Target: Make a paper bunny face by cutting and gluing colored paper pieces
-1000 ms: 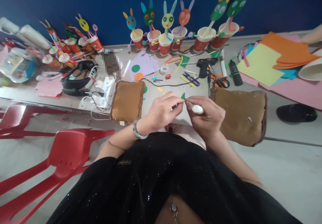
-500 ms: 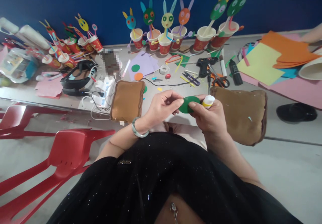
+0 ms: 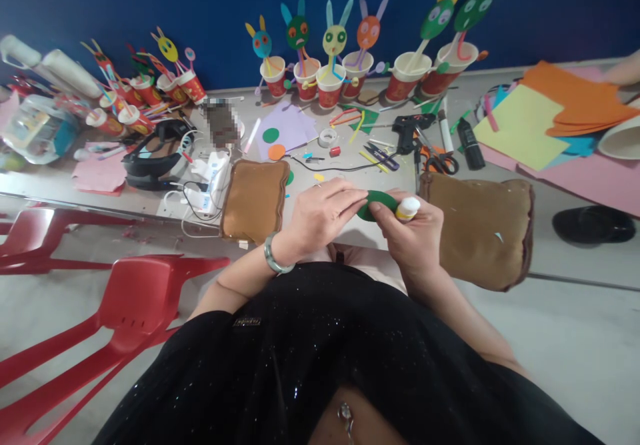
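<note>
A green paper oval (image 3: 381, 198) is between my two hands, above the table's front edge. My left hand (image 3: 324, 215) has its fingers together, with the tips closed on the oval's left edge; the back of the hand hides most of the grip. My right hand (image 3: 415, 231) pinches the oval with its thumb on top. The same hand holds a glue stick (image 3: 407, 209), its white end tilted up beside the paper. On the table ahead lie another green circle (image 3: 271, 135) and an orange circle (image 3: 277, 152) on purple paper (image 3: 293, 125).
Paper cups (image 3: 329, 88) with paper-spoon figures stand along the blue wall. A glue gun (image 3: 411, 128), scissors (image 3: 437, 160) and coloured paper (image 3: 525, 125) lie to the right. Brown cushions (image 3: 254, 198) flank my hands. A power strip (image 3: 215, 178) and red chair (image 3: 140, 291) are at left.
My left hand has turned over, so its back now faces up and its fingers stretch to the oval's edge. The right hand with the glue stick has shifted slightly left.
</note>
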### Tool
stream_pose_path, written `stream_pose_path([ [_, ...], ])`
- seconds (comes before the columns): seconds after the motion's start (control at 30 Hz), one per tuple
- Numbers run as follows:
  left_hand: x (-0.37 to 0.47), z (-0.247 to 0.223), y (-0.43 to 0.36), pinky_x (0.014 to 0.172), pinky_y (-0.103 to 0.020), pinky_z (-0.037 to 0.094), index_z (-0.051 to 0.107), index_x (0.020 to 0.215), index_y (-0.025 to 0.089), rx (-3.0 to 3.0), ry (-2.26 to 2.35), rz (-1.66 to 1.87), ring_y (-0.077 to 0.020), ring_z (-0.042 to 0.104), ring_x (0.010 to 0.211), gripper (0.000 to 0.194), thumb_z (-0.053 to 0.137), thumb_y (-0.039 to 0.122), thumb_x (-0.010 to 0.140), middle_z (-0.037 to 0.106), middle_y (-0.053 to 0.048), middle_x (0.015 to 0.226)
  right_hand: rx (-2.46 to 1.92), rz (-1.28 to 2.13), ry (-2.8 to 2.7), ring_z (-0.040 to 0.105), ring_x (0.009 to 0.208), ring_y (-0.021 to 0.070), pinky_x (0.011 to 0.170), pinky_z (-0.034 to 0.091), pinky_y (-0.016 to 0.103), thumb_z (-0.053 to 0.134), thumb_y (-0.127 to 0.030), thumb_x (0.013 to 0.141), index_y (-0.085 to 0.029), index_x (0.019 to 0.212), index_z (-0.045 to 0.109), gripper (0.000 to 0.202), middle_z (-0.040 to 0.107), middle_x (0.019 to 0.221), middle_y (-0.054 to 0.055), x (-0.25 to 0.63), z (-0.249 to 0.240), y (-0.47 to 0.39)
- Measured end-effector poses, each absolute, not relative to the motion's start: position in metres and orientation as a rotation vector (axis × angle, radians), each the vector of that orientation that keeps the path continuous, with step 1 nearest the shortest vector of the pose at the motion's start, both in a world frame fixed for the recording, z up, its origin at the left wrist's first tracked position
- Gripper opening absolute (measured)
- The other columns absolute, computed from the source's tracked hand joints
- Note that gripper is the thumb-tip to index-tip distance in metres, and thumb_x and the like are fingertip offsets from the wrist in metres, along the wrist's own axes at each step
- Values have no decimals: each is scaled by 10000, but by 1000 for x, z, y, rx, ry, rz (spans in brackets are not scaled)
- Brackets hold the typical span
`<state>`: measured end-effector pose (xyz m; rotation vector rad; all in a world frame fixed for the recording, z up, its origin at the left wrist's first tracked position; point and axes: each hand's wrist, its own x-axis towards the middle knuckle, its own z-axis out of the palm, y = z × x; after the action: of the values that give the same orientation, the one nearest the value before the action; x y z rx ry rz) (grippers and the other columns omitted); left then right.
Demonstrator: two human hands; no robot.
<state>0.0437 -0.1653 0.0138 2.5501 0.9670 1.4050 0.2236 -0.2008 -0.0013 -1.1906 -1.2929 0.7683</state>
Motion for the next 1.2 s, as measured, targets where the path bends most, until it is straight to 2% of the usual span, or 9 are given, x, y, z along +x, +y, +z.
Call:
stream_pose_path([
  [0.17,40,22,-165,736,-228,560,773,1044,196,2724,1022,1196,-110,740,831,291,530,328,1135,800,-32,970,-1161,633,-1381,709,690,194,677,620,358,778,-281,895,-249,770,700,151,764,778,14,221,4,-203],
  [0.33,38,29,-166,668,-263,507,730,1005,184,2892,1015,963,-117,688,757,340,429,250,1150,780,-54,996,-1141,555,-1447,725,704,199,696,624,368,737,-226,915,-261,782,706,141,759,765,5,220,3,-204],
  [0.47,38,30,-164,695,-301,495,692,957,186,2963,1007,847,-139,650,747,328,413,192,1130,743,-59,956,-1123,517,-1471,718,694,187,681,607,349,736,-190,909,-259,790,704,142,752,763,-2,221,5,-205],
  [0.6,40,30,-162,697,-320,459,655,876,193,3057,993,922,-143,594,698,322,432,135,1102,691,-38,850,-1124,509,-1476,704,682,175,668,593,335,739,-187,904,-253,789,701,138,747,763,-1,221,5,-205],
  [0.7,41,29,-160,695,-332,438,638,859,195,3028,975,938,-145,568,688,330,429,166,1113,672,-37,833,-1124,546,-1457,701,677,183,675,600,347,763,-231,905,-250,783,694,141,741,754,4,222,4,-204],
  [0.93,44,25,-158,712,-310,444,614,850,209,2893,1060,1046,-140,598,738,360,419,282,1144,666,-32,843,-1163,706,-1373,693,674,184,642,604,336,793,-335,893,-244,760,699,187,740,755,9,223,1,-203],
  [1.2,39,20,-156,730,-274,470,614,924,211,2656,1033,1196,-132,632,803,245,490,286,1121,669,-28,892,-1168,853,-1306,639,636,160,602,558,301,807,-316,866,-231,736,679,201,684,691,-11,223,3,-203],
])
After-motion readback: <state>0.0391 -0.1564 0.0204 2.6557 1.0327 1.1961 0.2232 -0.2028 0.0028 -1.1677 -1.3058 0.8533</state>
